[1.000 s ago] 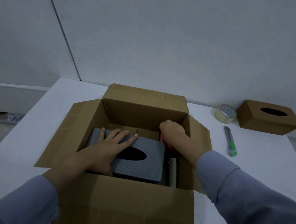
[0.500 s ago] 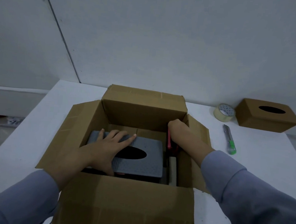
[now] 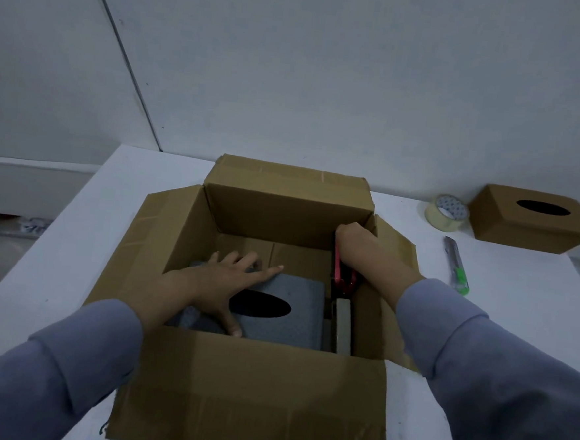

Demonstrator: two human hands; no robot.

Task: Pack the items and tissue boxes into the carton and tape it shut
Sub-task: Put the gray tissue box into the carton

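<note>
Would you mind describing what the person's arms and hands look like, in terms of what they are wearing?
Both arms wear long, loose sleeves of plain blue-grey fabric, the left sleeve and the right sleeve alike, with soft folds and cuffs that end at the wrist. No pattern or logo shows on them. The left hand and right hand are bare: no gloves, and no rings, watch or bracelet are visible.

An open carton [image 3: 269,400] filled the centre of the frame, its four flaps folded outward and its mouth clear from above. Inside, a grey tissue box [image 3: 292,309] took up the lower left of the floor, leaving bare cardboard along the far wall. The narrow gap on the right was crowded by a red tool [image 3: 341,278] and a pale upright item [image 3: 343,326]. At upper right, white table [image 3: 516,304] lay open around a tape roll [image 3: 447,213], a knife [image 3: 457,266] and a brown tissue box [image 3: 532,219].
</note>
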